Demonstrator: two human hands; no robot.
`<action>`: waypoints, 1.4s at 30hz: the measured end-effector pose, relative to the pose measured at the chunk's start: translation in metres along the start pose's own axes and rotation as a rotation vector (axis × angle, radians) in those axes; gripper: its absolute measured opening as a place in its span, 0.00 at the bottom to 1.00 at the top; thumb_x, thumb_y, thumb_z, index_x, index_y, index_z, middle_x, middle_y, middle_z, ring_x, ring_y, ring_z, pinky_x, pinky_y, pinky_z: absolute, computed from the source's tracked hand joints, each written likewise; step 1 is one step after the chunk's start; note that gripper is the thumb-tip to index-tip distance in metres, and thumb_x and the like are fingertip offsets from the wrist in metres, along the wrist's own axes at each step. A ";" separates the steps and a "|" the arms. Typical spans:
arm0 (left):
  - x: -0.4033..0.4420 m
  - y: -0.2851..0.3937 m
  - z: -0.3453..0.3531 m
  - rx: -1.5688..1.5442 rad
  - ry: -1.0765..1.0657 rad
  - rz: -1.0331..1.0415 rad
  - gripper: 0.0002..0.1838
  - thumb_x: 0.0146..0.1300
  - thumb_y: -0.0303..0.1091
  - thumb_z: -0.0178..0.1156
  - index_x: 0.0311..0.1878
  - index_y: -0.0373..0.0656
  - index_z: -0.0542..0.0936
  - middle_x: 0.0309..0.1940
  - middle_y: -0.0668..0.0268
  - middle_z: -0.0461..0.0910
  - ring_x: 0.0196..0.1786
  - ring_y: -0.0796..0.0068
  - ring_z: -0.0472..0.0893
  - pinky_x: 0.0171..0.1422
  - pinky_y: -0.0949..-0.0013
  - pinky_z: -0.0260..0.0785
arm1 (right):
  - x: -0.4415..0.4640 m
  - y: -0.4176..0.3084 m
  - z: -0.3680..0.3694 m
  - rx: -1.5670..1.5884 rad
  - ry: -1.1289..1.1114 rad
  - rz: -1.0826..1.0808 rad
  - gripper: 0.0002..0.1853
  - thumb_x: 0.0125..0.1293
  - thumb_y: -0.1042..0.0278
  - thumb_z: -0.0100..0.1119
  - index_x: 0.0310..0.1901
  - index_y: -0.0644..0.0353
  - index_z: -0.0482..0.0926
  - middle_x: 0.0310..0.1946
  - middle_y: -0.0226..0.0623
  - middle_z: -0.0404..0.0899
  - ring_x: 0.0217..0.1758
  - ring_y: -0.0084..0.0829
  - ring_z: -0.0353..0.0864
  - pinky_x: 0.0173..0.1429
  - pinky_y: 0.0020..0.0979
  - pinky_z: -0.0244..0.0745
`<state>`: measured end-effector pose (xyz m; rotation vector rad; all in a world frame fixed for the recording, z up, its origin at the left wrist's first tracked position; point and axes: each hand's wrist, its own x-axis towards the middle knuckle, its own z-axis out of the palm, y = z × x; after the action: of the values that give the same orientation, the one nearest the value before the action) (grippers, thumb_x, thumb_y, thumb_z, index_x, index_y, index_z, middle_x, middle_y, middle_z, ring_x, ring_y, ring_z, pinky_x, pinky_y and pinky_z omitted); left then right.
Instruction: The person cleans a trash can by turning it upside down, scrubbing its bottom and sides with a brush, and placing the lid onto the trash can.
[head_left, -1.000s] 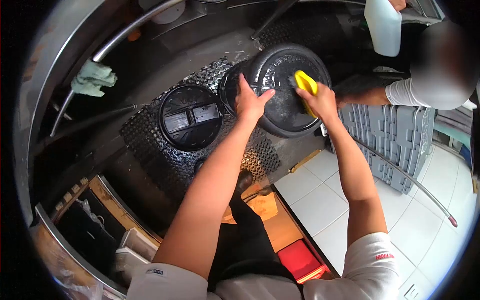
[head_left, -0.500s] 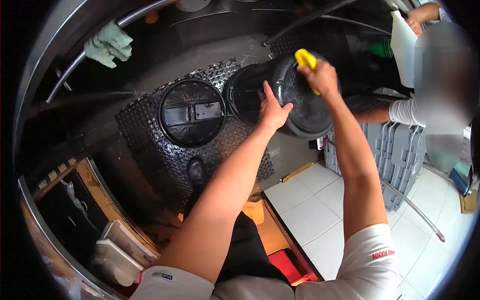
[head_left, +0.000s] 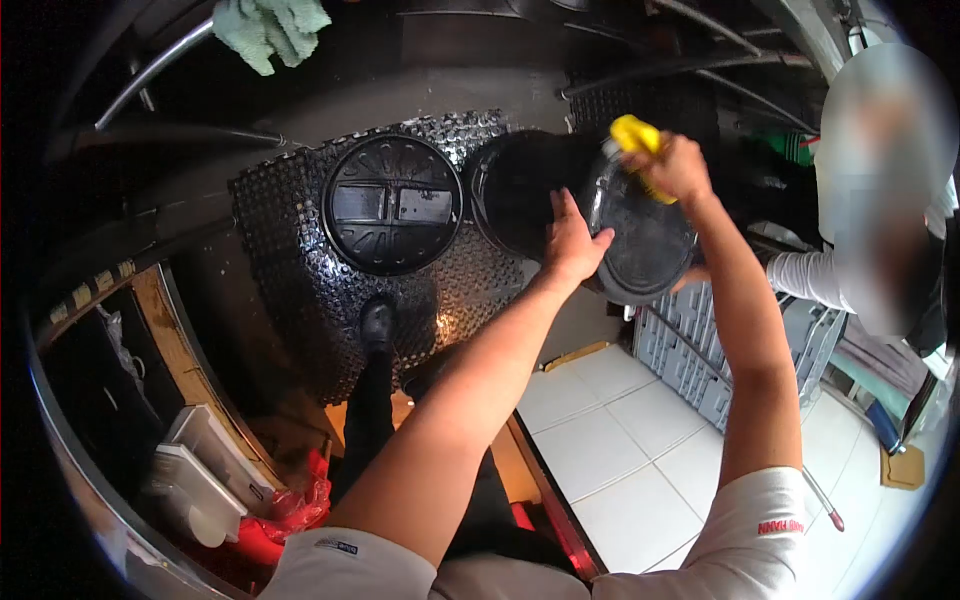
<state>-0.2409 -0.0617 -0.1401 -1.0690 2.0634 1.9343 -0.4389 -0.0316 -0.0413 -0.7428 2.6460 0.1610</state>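
A large black plastic drum [head_left: 640, 240] stretches from the mat toward me, with one round end facing up and to the right. Against its side rests my left hand [head_left: 575, 245], its fingers spread and its thumb apart, steadying without a grip. My right hand [head_left: 682, 170] is closed around what looks like a bunched yellow cloth [head_left: 638, 134], at the upper edge of the drum's round end. The cloth is slightly blurred and partly hidden by my fingers. Left of the drum, a round black lid [head_left: 395, 235] with ribs and two recessed panels lies on the mat.
A wet, studded black mat [head_left: 290, 220] covers the floor. A pale green cloth [head_left: 270, 30] hangs on a metal rail. Grey folded crates [head_left: 680, 345] stand right, beside white tiles [head_left: 600, 430]. Another person [head_left: 880, 200] is close at the right, with an arm near the drum.
My right hand and the yellow cloth have shifted a little right and down. The view has moved, and the other person's raised hand is lower.
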 end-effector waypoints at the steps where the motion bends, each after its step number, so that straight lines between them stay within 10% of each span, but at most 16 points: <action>1: 0.002 -0.003 0.003 -0.012 0.015 0.017 0.60 0.56 0.47 0.75 0.78 0.28 0.46 0.78 0.32 0.47 0.76 0.40 0.64 0.79 0.54 0.60 | 0.019 0.009 -0.009 -0.016 0.030 0.083 0.32 0.55 0.39 0.75 0.46 0.63 0.87 0.37 0.51 0.88 0.43 0.45 0.90 0.49 0.43 0.83; 6: 0.007 -0.009 0.004 -0.040 -0.033 0.036 0.60 0.56 0.47 0.75 0.77 0.24 0.46 0.77 0.32 0.51 0.73 0.39 0.68 0.78 0.56 0.62 | -0.026 -0.062 0.012 -0.031 -0.272 -0.226 0.34 0.54 0.37 0.75 0.47 0.63 0.86 0.40 0.53 0.87 0.46 0.49 0.89 0.52 0.44 0.82; 11: 0.008 -0.007 0.004 0.031 0.022 0.049 0.61 0.56 0.48 0.75 0.78 0.24 0.46 0.76 0.33 0.56 0.74 0.41 0.68 0.78 0.57 0.61 | 0.005 -0.002 0.026 0.271 0.338 0.283 0.32 0.58 0.37 0.72 0.43 0.65 0.86 0.35 0.55 0.87 0.40 0.51 0.90 0.45 0.44 0.84; 18: 0.046 0.030 -0.072 -0.253 -0.183 0.256 0.56 0.56 0.39 0.71 0.80 0.32 0.48 0.69 0.42 0.71 0.69 0.58 0.75 0.74 0.61 0.65 | -0.100 -0.017 0.053 0.428 0.245 0.366 0.32 0.57 0.38 0.72 0.40 0.69 0.86 0.36 0.60 0.86 0.45 0.57 0.87 0.52 0.49 0.80; 22: 0.114 0.131 -0.039 0.521 -0.339 0.580 0.42 0.69 0.52 0.58 0.82 0.56 0.54 0.77 0.55 0.65 0.77 0.51 0.66 0.80 0.50 0.57 | -0.089 -0.055 0.044 0.368 0.176 0.322 0.26 0.59 0.42 0.71 0.40 0.63 0.86 0.36 0.54 0.87 0.42 0.53 0.89 0.50 0.49 0.83; 24: 0.098 0.159 0.002 1.072 -0.630 0.401 0.40 0.69 0.67 0.53 0.81 0.78 0.52 0.85 0.63 0.39 0.85 0.46 0.38 0.76 0.17 0.37 | -0.100 -0.079 0.060 0.309 0.248 0.177 0.19 0.59 0.53 0.70 0.37 0.63 0.86 0.29 0.56 0.86 0.33 0.54 0.89 0.41 0.50 0.84; 32: 0.088 0.120 0.031 1.436 -0.459 0.625 0.57 0.49 0.83 0.59 0.81 0.84 0.45 0.86 0.71 0.32 0.85 0.42 0.33 0.76 0.25 0.48 | -0.271 0.072 0.128 -0.004 0.183 -0.007 0.17 0.60 0.49 0.71 0.37 0.54 0.82 0.20 0.38 0.83 0.21 0.38 0.85 0.27 0.40 0.82; 42: 0.085 0.112 0.028 1.472 -0.299 0.830 0.53 0.51 0.86 0.52 0.80 0.82 0.53 0.85 0.68 0.41 0.84 0.41 0.40 0.75 0.33 0.55 | -0.143 -0.065 0.117 0.314 0.403 -0.108 0.12 0.58 0.56 0.64 0.31 0.56 0.86 0.22 0.41 0.85 0.24 0.42 0.87 0.32 0.45 0.82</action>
<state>-0.3767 -0.0784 -0.0980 0.4110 2.8615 0.1274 -0.2540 0.0056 -0.0930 -0.8795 2.8881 -0.4705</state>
